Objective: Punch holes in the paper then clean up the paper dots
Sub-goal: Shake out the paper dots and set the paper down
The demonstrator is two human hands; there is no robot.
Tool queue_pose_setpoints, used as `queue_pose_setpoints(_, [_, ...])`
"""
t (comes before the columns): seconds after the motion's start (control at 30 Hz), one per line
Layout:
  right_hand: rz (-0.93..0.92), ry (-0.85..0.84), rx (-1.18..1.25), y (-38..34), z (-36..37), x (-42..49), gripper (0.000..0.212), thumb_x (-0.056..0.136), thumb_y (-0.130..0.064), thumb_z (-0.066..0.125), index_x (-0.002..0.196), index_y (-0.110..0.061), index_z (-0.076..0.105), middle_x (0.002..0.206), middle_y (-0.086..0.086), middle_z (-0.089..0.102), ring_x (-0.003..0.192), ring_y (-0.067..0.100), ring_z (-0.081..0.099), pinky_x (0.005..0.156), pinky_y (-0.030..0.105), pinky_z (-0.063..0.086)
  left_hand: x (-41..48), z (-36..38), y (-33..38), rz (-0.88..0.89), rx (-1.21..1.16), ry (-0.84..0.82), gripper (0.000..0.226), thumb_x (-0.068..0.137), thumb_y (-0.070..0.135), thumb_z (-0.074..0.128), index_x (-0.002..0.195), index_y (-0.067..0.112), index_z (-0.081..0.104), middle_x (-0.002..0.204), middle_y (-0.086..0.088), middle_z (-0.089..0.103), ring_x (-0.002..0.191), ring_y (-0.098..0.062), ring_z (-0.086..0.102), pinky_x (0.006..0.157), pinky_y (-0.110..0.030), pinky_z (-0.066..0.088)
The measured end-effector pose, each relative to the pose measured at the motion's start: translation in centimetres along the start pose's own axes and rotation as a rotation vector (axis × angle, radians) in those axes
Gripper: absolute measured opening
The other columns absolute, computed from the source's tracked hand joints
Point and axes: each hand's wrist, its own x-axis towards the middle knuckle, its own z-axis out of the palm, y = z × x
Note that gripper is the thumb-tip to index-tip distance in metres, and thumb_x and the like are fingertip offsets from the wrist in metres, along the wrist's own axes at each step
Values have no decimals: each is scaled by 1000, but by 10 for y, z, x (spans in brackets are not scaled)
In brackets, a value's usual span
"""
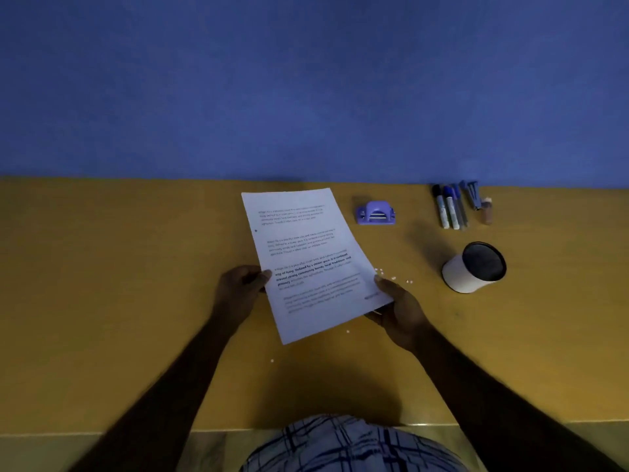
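Printed paper (306, 260) in each grip — left hand (240, 289) on one edge, right hand (400, 310) on the other.

The paper (306, 260) carries printed paragraphs. Only the bold lines, just 6 o'clock of its middle, can be read: "Defined by a slower pace… strong community bonds, local traditions". The rest is too blurred.
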Motion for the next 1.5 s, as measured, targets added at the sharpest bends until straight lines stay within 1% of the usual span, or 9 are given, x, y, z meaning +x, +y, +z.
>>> queue_pose_setpoints(0.13, [4,6,-423,8,31,9,21,94,-26,63,110,-13,66,108,11,70,91,25,69,62,35,59,15,-39,-6,-45,88,-25,9,87,28,70,84,20,73,75,9,75,63,-1,66,54,-16,49])
queue_pose_setpoints(0.3, [-49,-12,-655,30,80,16,10,98,-19,56,106,-17,61,93,-4,66,78,15,66,49,26,56,36,-79,-17,-73,152,34,7,85,26,72,79,23,73,73,8,74,61,-4,65,54,-19,50])
queue_pose_setpoints(0.43, [-58,-19,-765,58,102,23,19,96,-17,58,111,-11,67,107,5,70,86,16,67,70,36,61,52,-96,-36,-100,183,84,8,85,26,72,77,27,71,77,6,72,65,-12,62,63,-26,50])
queue_pose_setpoints(0.53, [-72,0,-874,75,113,29,29,94,-19,59,119,-9,67,118,7,69,99,22,67,85,41,58,60,-103,-53,-145,193,116,11,84,26,73,91,18,75,79,6,72,67,-12,63,65,-26,50])
queue_pose_setpoints(0.73, [-111,74,-1035,88,125,38,29,92,-27,60,117,-14,67,118,5,70,99,21,67,83,38,57,69,-109,-79,-132,333,161,24,87,27,70,103,11,74,88,0,71,75,-15,62,69,-27,46])
queue_pose_setpoints(0.97, [-157,157,-1175,90,128,34,45,88,-25,68,127,-12,49,121,6,67,103,26,67,81,44,60,74,-103,-81,-14,528,258,27,88,28,67,109,12,72,103,-7,75,90,-22,68,73,-27,45])
queue_pose_setpoints(1.17, [-179,151,-1236,93,129,28,49,89,-25,66,133,-14,45,125,5,65,104,27,68,80,42,61,72,-101,-82,45,569,255,23,89,26,65,106,12,72,100,-8,75,85,-23,68,75,-32,53])
queue_pose_setpoints(1.4, [-212,160,-1259,99,124,29,46,88,-26,68,126,-15,47,120,2,65,98,22,68,73,35,62,66,-93,-77,85,594,266,17,88,21,67,99,11,74,90,-6,75,69,-13,59,64,-25,44])
queue_pose_setpoints(1.5, [-219,172,-1270,101,120,31,46,87,-29,69,125,-15,47,117,2,65,94,21,68,71,33,62,62,-93,-74,106,620,231,12,88,21,65,83,12,72,76,-4,70,63,-16,60,60,-32,52])
